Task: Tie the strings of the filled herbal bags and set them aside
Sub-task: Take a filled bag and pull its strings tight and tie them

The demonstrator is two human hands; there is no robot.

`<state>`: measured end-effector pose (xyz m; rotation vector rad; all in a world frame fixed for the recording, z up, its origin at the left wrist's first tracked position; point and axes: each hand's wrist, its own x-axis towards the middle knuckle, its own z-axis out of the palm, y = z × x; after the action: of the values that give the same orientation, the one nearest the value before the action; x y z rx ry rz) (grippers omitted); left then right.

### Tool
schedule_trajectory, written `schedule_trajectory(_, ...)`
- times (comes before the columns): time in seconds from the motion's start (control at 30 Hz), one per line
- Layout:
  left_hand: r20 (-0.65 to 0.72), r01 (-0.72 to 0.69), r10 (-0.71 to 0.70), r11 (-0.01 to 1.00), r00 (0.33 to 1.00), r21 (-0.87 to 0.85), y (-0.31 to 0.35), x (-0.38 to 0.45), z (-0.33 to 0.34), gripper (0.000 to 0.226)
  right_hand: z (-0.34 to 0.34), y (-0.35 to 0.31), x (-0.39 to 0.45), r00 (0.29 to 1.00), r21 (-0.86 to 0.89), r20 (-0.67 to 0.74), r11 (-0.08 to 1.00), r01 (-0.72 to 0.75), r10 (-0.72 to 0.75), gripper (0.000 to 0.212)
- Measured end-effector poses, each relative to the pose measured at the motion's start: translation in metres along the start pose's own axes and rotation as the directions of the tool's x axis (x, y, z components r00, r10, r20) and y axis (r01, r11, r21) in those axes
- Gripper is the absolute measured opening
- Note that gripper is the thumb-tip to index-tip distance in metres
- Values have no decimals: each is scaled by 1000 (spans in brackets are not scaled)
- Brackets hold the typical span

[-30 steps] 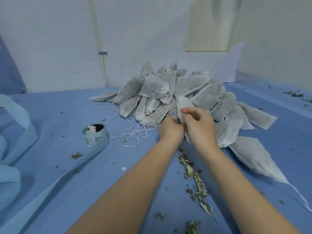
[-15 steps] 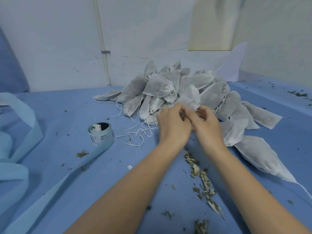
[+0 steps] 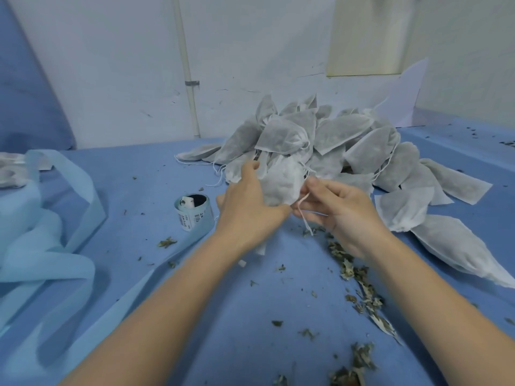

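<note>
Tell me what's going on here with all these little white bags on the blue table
A person is tying off filled herbal bags. The left hand holds one white bag just above the table, while the right hand pinches its drawstring, which hangs down loose. Behind the hands sits a pile of filled bags. Dried herb crumbs are scattered over the blue table, and a roll of light blue tape stands to the left.

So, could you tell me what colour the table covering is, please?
Blue, seen in the head view: the table covering.
</note>
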<state>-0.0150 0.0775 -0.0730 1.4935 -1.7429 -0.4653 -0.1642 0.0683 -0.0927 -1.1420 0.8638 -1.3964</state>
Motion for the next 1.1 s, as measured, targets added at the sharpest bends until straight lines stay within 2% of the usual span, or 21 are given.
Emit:
schedule_trajectory(0.13, 130, -12, -10, 986, 991, 168, -10, -4, -3, 75, -9, -6, 2, 999, 0, 29, 999, 36, -36, 29)
schedule_trajectory(0.2, 188, -37, 10, 990, 982, 137, -9, -6, 1, 86, -9, -7, 1, 994, 16, 104, 999, 31, -32, 27)
schedule_trajectory(0.27, 173, -69, 67, 998, 983, 7, -5, -7, 5, 90, -8, -8, 0, 984, 31, 173, 999, 36, -40, 26)
schedule_trajectory(0.37, 97, -124, 136, 985, 986, -118, -2, -2, 12, 60, -8, -10, 0, 980, 38, 195, 998, 39, -46, 25)
schedule_trajectory(0.47, 77, -298, 300, 954, 951, -41, -4, 2, 15, 28, -13, -10, 3, 996, 36, 88, 999, 25, -28, 22)
schedule_trajectory(0.53, 82, -352, 348, 935, 934, 35, -8, 2, 17, 34, -20, -9, 6, 999, -52, -50, 999, 3, -5, 22)
schedule_trajectory(0.6, 113, -346, 334, 931, 936, 119, -13, 0, 17, 40, -26, -7, 7, 990, -259, -142, 965, -33, -5, 22)
schedule_trajectory(0.63, 135, -347, 328, 924, 935, 161, -15, -1, 17, 40, -29, -5, 8, 987, -429, -160, 903, -36, -36, 21)
schedule_trajectory(0.7, 185, -367, 327, 895, 927, 254, -15, -4, 18, 34, -30, -1, 8, 978, -757, -129, 653, 9, -162, 14)
schedule_trajectory(0.73, 203, -382, 333, 873, 921, 304, -14, -5, 20, 31, -26, 0, 6, 969, -841, -88, 539, 53, -232, 16)
schedule_trajectory(0.77, 211, -397, 341, 847, 916, 354, -13, -5, 21, 27, -22, 0, 4, 960, -857, -44, 505, 107, -278, 21)
schedule_trajectory(0.8, 212, -410, 352, 822, 911, 396, -12, -5, 22, 26, -17, 0, 2, 958, -825, -11, 544, 153, -286, 21)
schedule_trajectory(0.87, 208, -418, 363, 783, 908, 460, -10, -4, 23, 26, -5, 2, -3, 979, -719, 50, 673, 171, -195, 19)
schedule_trajectory(0.93, 205, -414, 360, 772, 910, 482, -10, -2, 24, 26, 4, 8, -5, 986, -749, 111, 642, 166, -125, 37)
schedule_trajectory(1.0, 174, -390, 350, 800, 921, 456, -11, -1, 21, 23, 8, 14, -2, 987, -794, 100, 587, 157, -129, 44)
schedule_trajectory(1.1, 54, -308, 306, 903, 950, 298, -15, 5, 15, 19, 8, 14, 2, 980, -803, 11, 583, 128, -201, 38)
